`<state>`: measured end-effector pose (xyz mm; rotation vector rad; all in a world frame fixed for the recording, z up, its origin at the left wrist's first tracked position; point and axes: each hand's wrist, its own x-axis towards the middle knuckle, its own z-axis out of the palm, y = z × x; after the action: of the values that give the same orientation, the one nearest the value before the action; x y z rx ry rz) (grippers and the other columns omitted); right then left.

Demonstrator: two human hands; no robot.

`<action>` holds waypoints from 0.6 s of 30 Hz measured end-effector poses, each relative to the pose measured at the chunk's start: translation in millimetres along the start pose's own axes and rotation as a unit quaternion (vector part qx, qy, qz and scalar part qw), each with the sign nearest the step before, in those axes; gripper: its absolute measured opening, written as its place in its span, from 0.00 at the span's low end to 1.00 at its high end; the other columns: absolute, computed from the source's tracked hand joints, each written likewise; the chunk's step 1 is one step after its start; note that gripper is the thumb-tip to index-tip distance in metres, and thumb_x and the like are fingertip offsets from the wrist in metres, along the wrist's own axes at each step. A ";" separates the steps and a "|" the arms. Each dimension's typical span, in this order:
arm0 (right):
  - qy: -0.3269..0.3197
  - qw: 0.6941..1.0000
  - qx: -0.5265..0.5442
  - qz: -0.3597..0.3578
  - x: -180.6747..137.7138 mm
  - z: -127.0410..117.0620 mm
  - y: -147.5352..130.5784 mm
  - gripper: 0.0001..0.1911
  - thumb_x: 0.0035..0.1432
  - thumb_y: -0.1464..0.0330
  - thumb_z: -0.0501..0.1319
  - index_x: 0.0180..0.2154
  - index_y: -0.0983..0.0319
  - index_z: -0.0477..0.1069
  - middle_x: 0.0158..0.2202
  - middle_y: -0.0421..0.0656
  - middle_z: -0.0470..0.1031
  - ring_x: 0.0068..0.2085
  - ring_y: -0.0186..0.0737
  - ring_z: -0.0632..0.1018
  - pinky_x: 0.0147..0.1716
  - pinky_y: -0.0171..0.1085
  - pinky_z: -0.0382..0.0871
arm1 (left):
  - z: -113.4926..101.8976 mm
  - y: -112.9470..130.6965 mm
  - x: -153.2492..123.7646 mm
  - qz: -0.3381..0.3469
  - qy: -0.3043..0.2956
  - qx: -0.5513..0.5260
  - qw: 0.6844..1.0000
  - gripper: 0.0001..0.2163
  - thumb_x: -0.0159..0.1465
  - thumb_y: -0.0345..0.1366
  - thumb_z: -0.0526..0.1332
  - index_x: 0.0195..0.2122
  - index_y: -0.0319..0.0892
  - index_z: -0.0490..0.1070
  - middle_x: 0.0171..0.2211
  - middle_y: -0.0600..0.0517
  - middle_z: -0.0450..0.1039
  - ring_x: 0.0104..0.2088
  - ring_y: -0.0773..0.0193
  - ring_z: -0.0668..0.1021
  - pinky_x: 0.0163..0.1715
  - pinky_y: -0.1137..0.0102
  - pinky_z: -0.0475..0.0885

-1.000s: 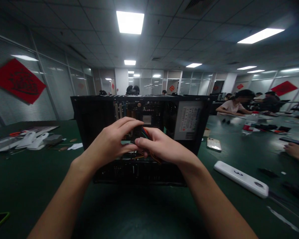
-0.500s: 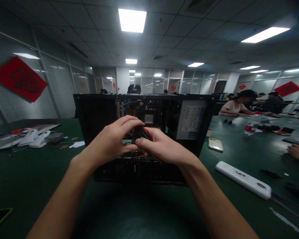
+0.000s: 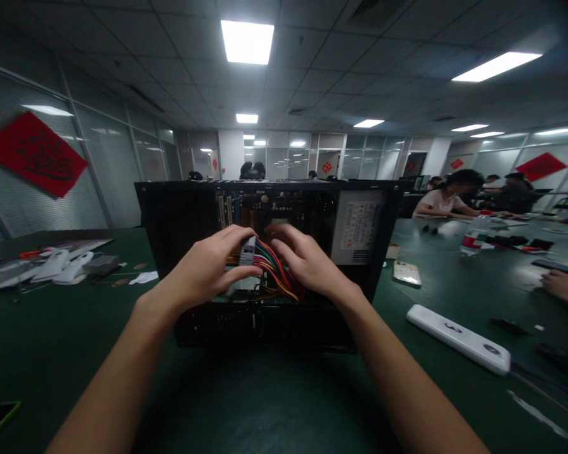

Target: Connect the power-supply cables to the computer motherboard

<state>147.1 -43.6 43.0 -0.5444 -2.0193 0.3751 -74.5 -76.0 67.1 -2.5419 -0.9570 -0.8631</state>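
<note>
An open black computer case stands on the green table in front of me, its inside facing me. My left hand pinches a grey multi-pin power connector between thumb and fingers. A bundle of coloured wires runs from it to the right and bends down. Right beside the wires is my right hand, its fingers apart and slightly bent; whether they touch the wires I cannot tell. Behind the hands are the motherboard and, at the upper right inside the case, the power supply.
To the right lie a phone and a white power strip; a water bottle stands farther back. Another person's hand rests at the right edge. White adapters and papers lie at the left.
My right hand has loosened from the wires and drawn slightly right, with its fingers spread. The connector and the coloured wires now show in full, with my left hand still on the connector.
</note>
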 end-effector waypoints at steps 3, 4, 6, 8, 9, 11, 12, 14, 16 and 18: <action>-0.033 0.988 -0.118 -0.088 -5.8 2.9 20.4 0.24 0.66 0.71 0.56 0.63 0.61 0.60 0.56 0.52 0.70 0.56 0.44 0.74 0.55 0.45 0.70 | 7.0 -9.9 -1.5 -0.019 -0.018 -0.047 0.999 0.25 0.65 0.51 0.61 0.57 0.39 0.66 0.52 0.42 0.73 0.50 0.53 0.76 0.51 0.60 0.73; -0.037 0.978 -0.163 -0.123 -9.0 5.1 26.1 0.25 0.67 0.70 0.57 0.64 0.59 0.59 0.59 0.52 0.68 0.58 0.45 0.72 0.56 0.46 0.69 | 9.6 -11.7 -1.6 -0.022 -0.025 -0.064 0.997 0.25 0.65 0.50 0.61 0.57 0.39 0.66 0.52 0.42 0.73 0.51 0.53 0.76 0.52 0.60 0.73; -0.012 0.949 -0.239 -0.205 -16.2 10.6 35.0 0.23 0.68 0.70 0.56 0.62 0.56 0.62 0.59 0.50 0.67 0.60 0.45 0.69 0.57 0.47 0.69 | 14.9 -12.7 -1.5 -0.024 -0.044 -0.101 0.994 0.24 0.65 0.49 0.61 0.58 0.40 0.67 0.53 0.42 0.73 0.52 0.53 0.76 0.54 0.60 0.71; 0.043 0.916 -0.269 -0.294 -22.6 16.3 40.5 0.18 0.67 0.70 0.57 0.58 0.56 0.69 0.56 0.49 0.70 0.58 0.44 0.71 0.55 0.46 0.72 | 19.8 -11.7 -1.1 -0.022 -0.068 -0.142 0.987 0.23 0.66 0.47 0.61 0.59 0.41 0.67 0.55 0.42 0.73 0.54 0.53 0.75 0.56 0.60 0.70; 0.068 0.903 -0.270 -0.328 -24.9 18.6 42.1 0.17 0.66 0.71 0.59 0.55 0.57 0.71 0.54 0.49 0.71 0.57 0.44 0.72 0.54 0.46 0.73 | 22.1 -11.1 -0.8 -0.024 -0.080 -0.165 0.983 0.23 0.66 0.46 0.61 0.60 0.42 0.66 0.56 0.43 0.72 0.55 0.53 0.75 0.57 0.60 0.69; 0.091 0.888 -0.265 -0.365 -27.1 21.6 43.5 0.14 0.64 0.71 0.61 0.52 0.60 0.73 0.51 0.50 0.74 0.54 0.44 0.74 0.50 0.45 0.76 | 26.5 -11.0 -0.4 -0.038 -0.098 -0.210 0.972 0.23 0.66 0.45 0.61 0.60 0.42 0.67 0.57 0.43 0.72 0.56 0.53 0.74 0.57 0.60 0.68; 0.089 0.886 -0.263 -0.372 -27.1 22.3 43.8 0.14 0.64 0.72 0.61 0.51 0.62 0.73 0.49 0.51 0.75 0.52 0.44 0.74 0.49 0.44 0.77 | 28.8 -11.7 -0.3 -0.048 -0.103 -0.229 0.967 0.23 0.66 0.45 0.61 0.60 0.42 0.67 0.57 0.44 0.72 0.56 0.53 0.74 0.57 0.61 0.68; 0.071 0.887 -0.261 -0.375 -26.0 22.8 44.4 0.13 0.64 0.73 0.60 0.50 0.65 0.73 0.46 0.52 0.76 0.50 0.44 0.75 0.46 0.44 0.78 | 34.1 -14.7 -0.2 -0.066 -0.108 -0.259 0.957 0.23 0.66 0.45 0.61 0.59 0.42 0.68 0.58 0.44 0.71 0.57 0.53 0.74 0.59 0.61 0.67; 0.058 0.888 -0.260 -0.376 -24.6 23.0 45.3 0.12 0.64 0.73 0.60 0.49 0.67 0.74 0.46 0.53 0.77 0.51 0.45 0.76 0.46 0.44 0.78 | 40.6 -19.2 -0.6 -0.072 -0.108 -0.281 0.951 0.24 0.65 0.46 0.62 0.59 0.41 0.68 0.60 0.44 0.70 0.58 0.52 0.73 0.61 0.60 0.65; 0.042 0.892 -0.254 -0.371 -23.9 23.1 46.0 0.11 0.65 0.74 0.59 0.48 0.68 0.74 0.46 0.54 0.77 0.52 0.46 0.76 0.47 0.45 0.77 | 48.1 -23.7 -1.2 -0.075 -0.108 -0.298 0.946 0.24 0.64 0.46 0.62 0.59 0.41 0.68 0.60 0.44 0.69 0.58 0.51 0.72 0.62 0.58 0.62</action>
<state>147.2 -17.8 -7.6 -0.0530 -2.0644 -0.6456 -70.4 -37.2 30.3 -3.1608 -1.0951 -1.0644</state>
